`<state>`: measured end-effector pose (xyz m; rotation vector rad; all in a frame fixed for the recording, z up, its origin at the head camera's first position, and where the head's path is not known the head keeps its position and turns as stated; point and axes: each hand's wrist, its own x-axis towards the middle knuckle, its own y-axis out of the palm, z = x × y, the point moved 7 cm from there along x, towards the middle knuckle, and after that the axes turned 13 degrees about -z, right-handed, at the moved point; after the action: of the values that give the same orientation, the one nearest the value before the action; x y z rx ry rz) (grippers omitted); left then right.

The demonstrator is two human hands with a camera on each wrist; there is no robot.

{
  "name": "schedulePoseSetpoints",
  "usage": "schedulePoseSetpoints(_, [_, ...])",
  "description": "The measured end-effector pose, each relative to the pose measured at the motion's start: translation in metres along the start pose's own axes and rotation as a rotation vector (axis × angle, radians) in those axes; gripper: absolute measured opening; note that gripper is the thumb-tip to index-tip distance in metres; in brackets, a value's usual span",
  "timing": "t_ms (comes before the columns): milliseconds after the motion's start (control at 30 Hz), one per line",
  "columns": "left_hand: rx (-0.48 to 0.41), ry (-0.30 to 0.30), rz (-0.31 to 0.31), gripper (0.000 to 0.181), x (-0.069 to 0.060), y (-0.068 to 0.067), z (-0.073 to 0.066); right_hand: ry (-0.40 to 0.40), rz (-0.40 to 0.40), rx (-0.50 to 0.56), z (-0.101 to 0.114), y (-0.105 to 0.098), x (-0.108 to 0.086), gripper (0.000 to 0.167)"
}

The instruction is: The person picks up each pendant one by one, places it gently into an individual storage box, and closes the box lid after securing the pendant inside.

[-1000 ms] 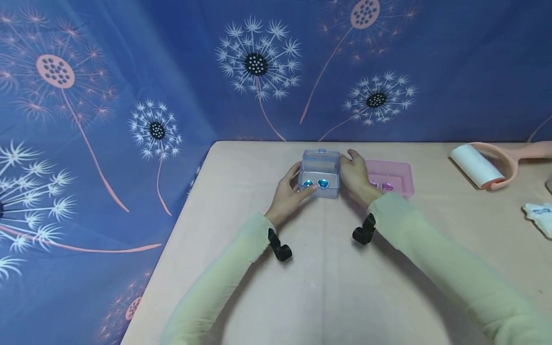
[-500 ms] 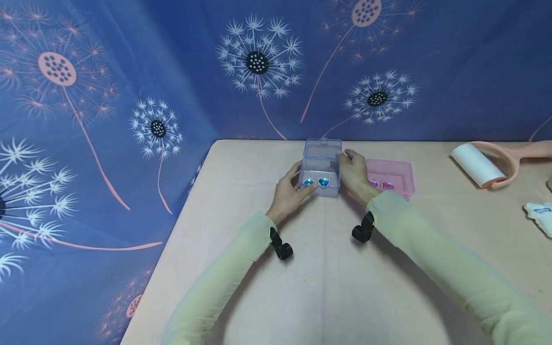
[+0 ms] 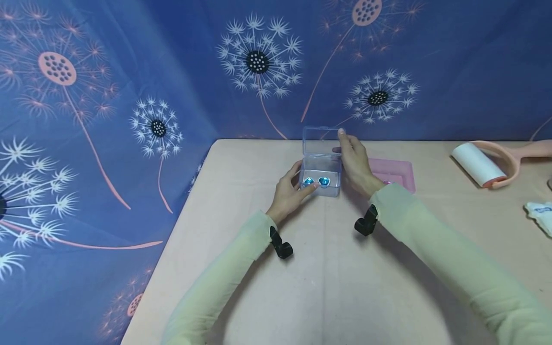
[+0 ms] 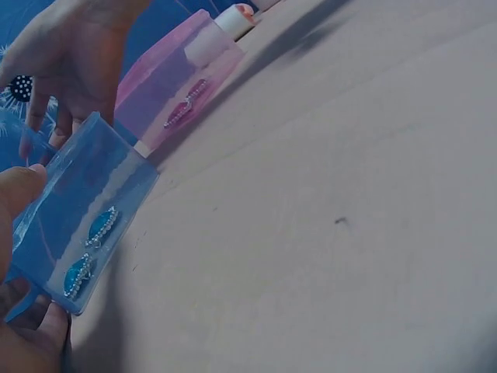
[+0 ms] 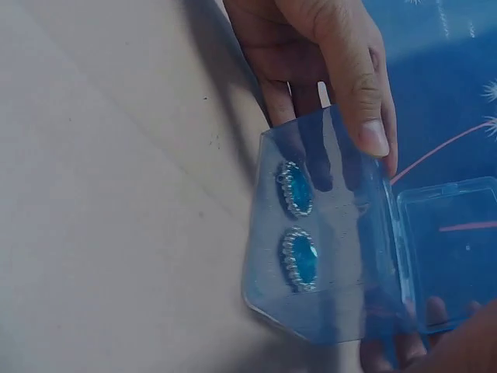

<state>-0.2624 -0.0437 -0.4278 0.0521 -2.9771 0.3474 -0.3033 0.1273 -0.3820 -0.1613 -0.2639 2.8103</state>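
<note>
A clear blue plastic box point(image 3: 329, 191) stands on the table with its hinged lid point(image 3: 319, 139) raised. Inside lie two blue gems point(image 4: 101, 225) edged with small silver beads. My left hand point(image 3: 288, 194) grips the box's left side, thumb along the front and fingers behind. Pinched at its right edge, the lid is held by my right hand point(image 3: 356, 163), thumb on the near face and fingers behind it. To the right is an open pink box point(image 3: 401, 168), partly covered by my right arm; pink gems point(image 4: 186, 105) lie in it.
A lint roller point(image 3: 478, 165) with a pink handle lies at the back right. Below it, at the right edge, is a small white packet point(image 3: 539, 215). A blue dandelion-print cloth point(image 3: 189, 72) hangs behind and left of the table.
The lid has swung further up and back, now standing upright. My right hand has risen along with it, its thumb reaching the lid's top corner. My left hand keeps its grip.
</note>
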Motion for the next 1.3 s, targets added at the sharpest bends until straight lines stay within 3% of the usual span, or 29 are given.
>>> schedulePoseSetpoints(233, [-0.012,0.002,-0.007,0.078,0.000,-0.001,0.000,0.007,-0.031,-0.137,0.005,0.001,-0.004,0.085])
schedulePoseSetpoints(433, [-0.045,-0.040,0.018,0.082,-0.001,0.001,-0.002,-0.003,-0.030,-0.185,0.007,-0.002,-0.004,0.085])
schedulePoseSetpoints(633, [-0.028,-0.038,0.027,0.078,-0.006,-0.004,-0.019,0.010,0.107,-0.148,0.007,0.001,-0.004,0.087])
schedulePoseSetpoints(833, [-0.020,-0.020,0.058,0.076,-0.012,-0.006,-0.033,-0.086,0.243,-0.261,0.009,-0.001,-0.007,0.089])
schedulePoseSetpoints(933, [-0.018,-0.018,0.055,0.077,-0.010,-0.004,-0.025,-0.109,0.283,-0.290,0.008,-0.003,-0.008,0.089])
schedulePoseSetpoints(1100, [-0.004,-0.033,0.026,0.078,-0.003,0.000,-0.003,-0.129,0.353,-0.305,0.006,-0.004,-0.009,0.076])
schedulePoseSetpoints(1300, [0.002,-0.088,-0.008,0.085,0.000,-0.001,0.005,-0.206,0.404,-0.368,0.007,-0.004,-0.012,0.062])
